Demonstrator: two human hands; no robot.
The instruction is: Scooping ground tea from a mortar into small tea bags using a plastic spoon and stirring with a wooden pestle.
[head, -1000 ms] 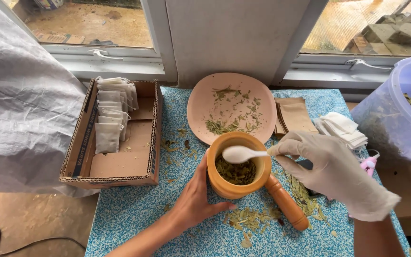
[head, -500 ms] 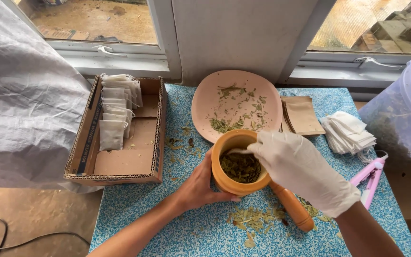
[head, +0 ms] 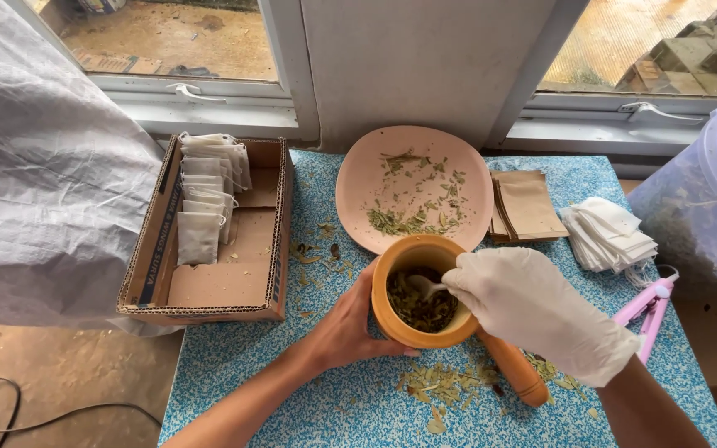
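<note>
Left hand (head: 350,323) clamped on orange mortar (head: 400,319) from 9 o'clock; gloved right hand (head: 533,311) pinches white spoon (head: 425,286). Best to scoop shallow, keep mortar steady, avoid spilling dried leaves (head: 421,309).

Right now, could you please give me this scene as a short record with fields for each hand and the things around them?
Left hand: bare left hand grips the side of the orange mortar.
Right hand: gloved right hand holds a white spoon, its bowl inside the mortar.
Mortar contents: dried green leaves.
Beside mortar: orange pestle lying on the blue speckled table.
Behind: pink plate with scattered leaves.
Left: cardboard box holding white tea bags.
Right: brown sachets, empty white bags, pink tool, plastic tub.
</note>
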